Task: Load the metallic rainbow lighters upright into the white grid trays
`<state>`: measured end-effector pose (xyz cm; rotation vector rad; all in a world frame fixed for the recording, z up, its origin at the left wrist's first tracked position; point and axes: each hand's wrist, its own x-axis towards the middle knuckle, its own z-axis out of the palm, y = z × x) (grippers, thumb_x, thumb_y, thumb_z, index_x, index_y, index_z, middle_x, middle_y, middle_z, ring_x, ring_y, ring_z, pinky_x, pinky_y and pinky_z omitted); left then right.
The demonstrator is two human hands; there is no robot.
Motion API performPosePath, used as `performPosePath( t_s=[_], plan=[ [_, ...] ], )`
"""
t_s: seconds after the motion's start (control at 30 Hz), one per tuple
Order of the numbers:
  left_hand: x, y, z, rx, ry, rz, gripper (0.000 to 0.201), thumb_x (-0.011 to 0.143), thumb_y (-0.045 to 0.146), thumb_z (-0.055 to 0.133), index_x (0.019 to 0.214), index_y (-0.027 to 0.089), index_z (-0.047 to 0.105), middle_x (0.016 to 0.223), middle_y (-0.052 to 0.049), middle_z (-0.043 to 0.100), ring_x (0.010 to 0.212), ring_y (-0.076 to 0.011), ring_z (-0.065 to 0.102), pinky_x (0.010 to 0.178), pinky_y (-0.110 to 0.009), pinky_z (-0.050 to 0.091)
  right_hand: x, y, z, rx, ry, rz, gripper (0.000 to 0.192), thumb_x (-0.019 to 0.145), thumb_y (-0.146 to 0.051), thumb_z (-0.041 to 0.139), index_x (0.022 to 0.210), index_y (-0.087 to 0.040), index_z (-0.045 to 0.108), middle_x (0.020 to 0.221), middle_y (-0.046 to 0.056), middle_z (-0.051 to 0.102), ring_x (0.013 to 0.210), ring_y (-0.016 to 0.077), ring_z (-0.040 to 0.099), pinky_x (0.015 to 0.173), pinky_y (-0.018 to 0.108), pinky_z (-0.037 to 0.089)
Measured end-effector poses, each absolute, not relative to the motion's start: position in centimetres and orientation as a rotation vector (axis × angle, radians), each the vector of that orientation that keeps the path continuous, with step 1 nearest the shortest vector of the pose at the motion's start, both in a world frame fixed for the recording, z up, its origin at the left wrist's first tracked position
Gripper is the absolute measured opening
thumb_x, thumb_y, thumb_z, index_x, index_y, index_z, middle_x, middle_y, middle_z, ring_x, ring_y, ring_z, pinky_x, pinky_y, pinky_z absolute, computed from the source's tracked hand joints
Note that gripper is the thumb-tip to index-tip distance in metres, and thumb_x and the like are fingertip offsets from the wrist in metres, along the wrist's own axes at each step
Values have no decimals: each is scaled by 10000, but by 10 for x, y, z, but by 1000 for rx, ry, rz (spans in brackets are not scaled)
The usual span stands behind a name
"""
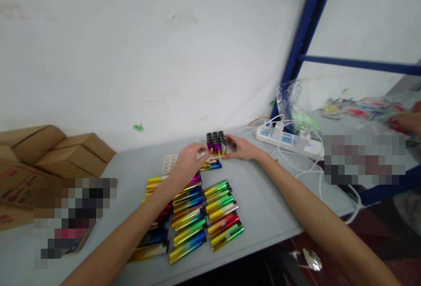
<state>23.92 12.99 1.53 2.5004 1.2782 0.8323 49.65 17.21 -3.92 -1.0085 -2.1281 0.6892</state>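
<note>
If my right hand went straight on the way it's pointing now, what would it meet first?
Probably the upright cluster of lighters, directly ahead of the right hand. It's unclear from this view whether they already touch. The left hand is on the cluster's other side.

Grey table [263,202], shiny lighters [190,232], tray [169,163], power strip [289,142]

Workshop, cardboard boxes [70,159], rows of lighters [189,232]

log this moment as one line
left hand, right hand: flanking upright lighters | flat lighters: rows on table | tray: beside left hand
</note>
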Motion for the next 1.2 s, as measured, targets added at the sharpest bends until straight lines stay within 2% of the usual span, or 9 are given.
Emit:
performPosePath(
  t_s=[0.1, 0.23, 0.47, 0.63, 0.8, 0.9, 1.0, 1.1, 1.2],
  plan=[
    [236, 115, 10, 2764, 1208, 554, 184, 912, 302, 613, 999, 186, 727, 1001, -93, 710, 994, -258, 611, 927, -427, 479, 497, 172, -40, -1015, -2124, 694, 885, 679, -438, 844, 1430, -173, 457, 1265, 143, 639, 1090, 276, 635, 953, 439, 521],
    [237, 104, 3, 2883, 1203, 319, 257, 920, 277, 604, 1136, 182, 706, 1068, -107, 679, 1037, -266, 581, 938, -420, 457, 497, 173, -40, -1029, -2128, 698, 882, 686, -436, 842, 1433, -178, 451, 1271, 136, 636, 1095, 269, 634, 958, 425, 522],
    [250, 98, 6, 2992, 1169, 189, 217, 950, 314, 562, 1053, 163, 678, 1095, -113, 670, 1083, -285, 561, 939, -434, 439, 496, 170, -38, -1035, -2127, 679, 869, 685, -445, 837, 1418, -163, 465, 1251, 143, 645, 1086, 278, 632, 949, 445, 519],
    [258, 100, 1, 3068, 1022, 229, 239, 991, 263, 468, 1082, 164, 665, 1103, -113, 652, 1107, -284, 550, 981, -453, 416, 496, 170, -37, -1029, -2137, 666, 866, 696, -421, 834, 1425, -153, 449, 1244, 144, 649, 1075, 267, 635, 941, 421, 519],
    [257, 90, 21, 2533, 990, 700, 256, 1017, 281, 400, 1166, 181, 582, 1119, -99, 648, 1085, -230, 589, 992, -399, 434, 495, 170, -36, -1009, -2146, 679, 841, 694, -406, 835, 1410, -162, 466, 1262, 139, 645, 1087, 266, 630, 956, 423, 508],
    [250, 79, 32, 2034, 896, 856, 241, 1022, 352, 387, 1156, 202, 519, 956, -48, 626, 842, -171, 611, 846, -353, 489, 494, 169, -35, -1057, -2132, 666, 858, 683, -418, 842, 1412, -165, 465, 1226, 132, 656, 1071, 270, 633, 949, 436, 510],
    [244, 70, 31, 1562, 749, 886, 228, 996, 422, 445, 1101, 221, 471, 834, 13, 506, 629, -103, 471, 612, -261, 452, 494, 168, -35, -1098, -2130, 654, 853, 686, -435, 840, 1406, -166, 470, 1202, 127, 657, 1039, 271, 632, 917, 438, 522],
    [240, 66, 26, 1387, 726, 886, 260, 959, 455, 519, 1047, 211, 496, 747, 41, 408, 594, -87, 366, 540, -217, 352, 494, 167, -35, -1103, -2130, 672, 841, 691, -432, 838, 1405, -173, 475, 1213, 125, 651, 1053, 275, 626, 914, 433, 522],
    [237, 63, 24, 1504, 821, 869, 330, 949, 497, 515, 936, 171, 567, 679, 45, 347, 582, -90, 324, 524, -224, 291, 495, 166, -34, -1105, -2131, 712, 844, 704, -416, 833, 1425, -196, 453, 1264, 124, 638, 1103, 280, 617, 926, 429, 517]
  ],
)
